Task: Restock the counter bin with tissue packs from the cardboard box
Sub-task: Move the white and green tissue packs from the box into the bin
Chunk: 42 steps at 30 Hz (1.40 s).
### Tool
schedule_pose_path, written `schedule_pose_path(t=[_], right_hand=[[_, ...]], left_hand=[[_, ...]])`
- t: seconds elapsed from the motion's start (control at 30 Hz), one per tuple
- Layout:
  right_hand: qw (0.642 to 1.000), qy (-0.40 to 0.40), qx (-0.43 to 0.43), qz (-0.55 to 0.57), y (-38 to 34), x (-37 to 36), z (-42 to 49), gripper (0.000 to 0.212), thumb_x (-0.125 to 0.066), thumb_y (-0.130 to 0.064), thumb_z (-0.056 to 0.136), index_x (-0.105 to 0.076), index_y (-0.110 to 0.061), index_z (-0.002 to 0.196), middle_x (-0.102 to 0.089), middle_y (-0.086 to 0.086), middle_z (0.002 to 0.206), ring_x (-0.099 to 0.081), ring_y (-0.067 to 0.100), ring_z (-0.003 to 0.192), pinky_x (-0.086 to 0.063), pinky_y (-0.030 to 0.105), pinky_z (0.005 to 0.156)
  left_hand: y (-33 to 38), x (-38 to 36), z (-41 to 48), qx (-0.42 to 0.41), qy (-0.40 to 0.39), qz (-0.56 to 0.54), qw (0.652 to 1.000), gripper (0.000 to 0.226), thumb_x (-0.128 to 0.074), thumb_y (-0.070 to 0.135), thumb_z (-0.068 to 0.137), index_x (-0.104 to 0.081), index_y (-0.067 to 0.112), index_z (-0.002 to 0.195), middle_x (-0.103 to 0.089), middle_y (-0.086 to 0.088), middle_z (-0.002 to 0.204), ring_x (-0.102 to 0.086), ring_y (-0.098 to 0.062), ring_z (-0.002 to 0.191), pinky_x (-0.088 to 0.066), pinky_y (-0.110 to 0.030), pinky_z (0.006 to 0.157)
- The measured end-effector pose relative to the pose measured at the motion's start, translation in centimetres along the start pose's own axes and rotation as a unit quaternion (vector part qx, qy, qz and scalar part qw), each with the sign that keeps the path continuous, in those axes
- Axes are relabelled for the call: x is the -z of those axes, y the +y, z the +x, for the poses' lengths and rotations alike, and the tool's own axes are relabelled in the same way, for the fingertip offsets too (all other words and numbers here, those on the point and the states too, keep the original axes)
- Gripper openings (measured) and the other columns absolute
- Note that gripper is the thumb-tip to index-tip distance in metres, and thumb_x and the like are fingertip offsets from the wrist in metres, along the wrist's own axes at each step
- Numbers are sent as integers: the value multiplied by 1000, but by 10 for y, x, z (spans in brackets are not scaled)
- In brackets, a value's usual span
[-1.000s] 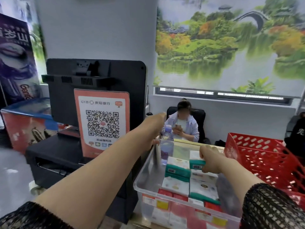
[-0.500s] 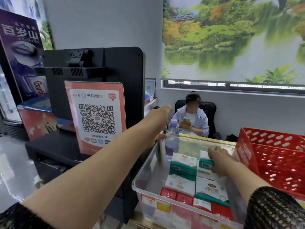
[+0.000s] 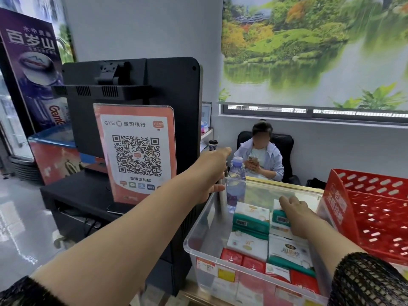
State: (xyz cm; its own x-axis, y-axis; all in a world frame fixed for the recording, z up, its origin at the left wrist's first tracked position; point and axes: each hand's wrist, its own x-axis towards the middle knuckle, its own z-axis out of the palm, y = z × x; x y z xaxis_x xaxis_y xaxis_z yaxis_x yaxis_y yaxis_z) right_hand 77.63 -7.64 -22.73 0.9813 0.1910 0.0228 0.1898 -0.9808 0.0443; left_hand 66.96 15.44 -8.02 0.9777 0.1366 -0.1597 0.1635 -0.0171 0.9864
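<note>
- The left hand is clamped on the counter bin at its 11 o'clock corner. The thumb is seen outside the wall; the fingers are hidden.
- Risk: if that corner is pulled hard, the bin is likely slid or tipped toward 9 o'clock.
- A water bottle stands just beside that corner, at 12 o'clock of the bin. It could be knocked over if the bin is shoved.
- The right hand is curled over a green tissue pack at the bin's 1 o'clock, on top of the stacked packs. The hands are kept well apart.
- Risk: the packs are piled in the right half only. If the top pack is released off-centre, a slump toward the bare left half is expected.
- The cardboard box is not in view, so the reach back cannot be judged.
- A red basket is set just beside the bin at 3 o'clock. The mesh sleeve could be snagged on its perforated wall.
- Surface: the counter is mostly hidden; only a gold-trimmed edge is seen past the bin at 12 o'clock.
- Room, as viewed: a poster and freezer chest at 9 o'clock, a black monitor with QR sign at 10, a seated person with a phone at 12, a landscape blind at 1.
</note>
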Motion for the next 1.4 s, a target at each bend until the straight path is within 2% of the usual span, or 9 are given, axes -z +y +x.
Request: schedule_pose_path(t=[0.1, 0.2, 0.37, 0.57, 0.7, 0.83, 1.07, 1.2, 1.4], right_hand=[[1000, 17, 12, -2, 1, -4, 0, 56, -55, -1, 82, -28, -21, 126, -34, 10, 131, -37, 29, 118, -45, 38, 91], [1000, 23, 19, -1, 2, -5, 0, 53, -55, -2, 83, -29, -21, 126, -34, 10, 131, -37, 29, 119, -44, 37, 93], [1000, 8, 8, -28, 7, -3, -2, 68, -62, -9, 81, -23, -24, 134, -33, 8, 137, -35, 25, 123, -45, 38, 94], [983, 13, 115, -141, -7, 0, -1, 97, -58, -14, 83, 8, -49, 144, 4, 6, 157, -4, 34, 143, -26, 53, 111], [980, -22, 121, -157, -12, -5, 2, 83, -58, -19, 87, -4, -46, 145, -4, 7, 155, -17, 33, 138, -41, 48, 102], [982, -37, 105, -155, -5, -7, 0, 78, -57, -19, 88, -10, -41, 145, -5, 5, 155, -18, 32, 139, -38, 49, 105], [984, -62, 92, -141, -8, -9, 0, 79, -59, -24, 88, -8, -41, 147, 1, 4, 158, -8, 33, 144, -26, 56, 111], [986, -59, 87, -131, -10, -2, -4, 98, -64, -19, 83, 6, -43, 147, 4, 5, 159, -7, 32, 145, -27, 54, 112], [997, 19, 65, -27, -18, 42, -19, 89, -65, -41, 84, -5, -32, 149, -20, 4, 154, -31, 27, 136, -38, 41, 106]], left_hand=[[-1, -1, 0, -1, -3, 2, 1000, 38, -47, 39, 97, -47, 19, 130, -52, -8, 114, -49, -23, 103, -46, -38, 82], [-2, -1, 1, 0, -9, 0, 1000, 42, -46, 39, 98, -43, 20, 135, -51, -8, 119, -49, -22, 106, -46, -37, 82], [-6, -2, 2, 2, -15, 9, 1000, 31, -47, 40, 97, -46, 23, 124, -52, -5, 109, -50, -22, 103, -46, -38, 82], [-6, -1, 7, 4, -15, 13, 1000, 17, -48, 40, 97, -42, 27, 106, -53, -1, 97, -51, -19, 97, -46, -38, 81], [-7, -1, 7, 8, -16, 15, 1000, 17, -49, 40, 96, -42, 28, 106, -53, 0, 97, -51, -20, 99, -46, -38, 79], [-8, 2, 9, 7, -16, 12, 1000, 17, -49, 40, 96, -43, 26, 103, -55, -1, 99, -52, -15, 86, -47, -37, 79], [-9, 4, 9, 6, -17, 2, 1000, 31, -49, 40, 96, -45, 25, 122, -54, -2, 102, -51, -21, 101, -47, -38, 81], [-8, 3, 7, 14, -24, 0, 1000, 47, -48, 41, 97, -41, 21, 138, -52, -5, 115, -48, -22, 106, -46, -38, 80], [-5, 4, -4, 11, -33, 1, 999, 48, -48, 40, 97, -41, 18, 139, -50, -11, 133, -49, -25, 116, -47, -41, 89]])
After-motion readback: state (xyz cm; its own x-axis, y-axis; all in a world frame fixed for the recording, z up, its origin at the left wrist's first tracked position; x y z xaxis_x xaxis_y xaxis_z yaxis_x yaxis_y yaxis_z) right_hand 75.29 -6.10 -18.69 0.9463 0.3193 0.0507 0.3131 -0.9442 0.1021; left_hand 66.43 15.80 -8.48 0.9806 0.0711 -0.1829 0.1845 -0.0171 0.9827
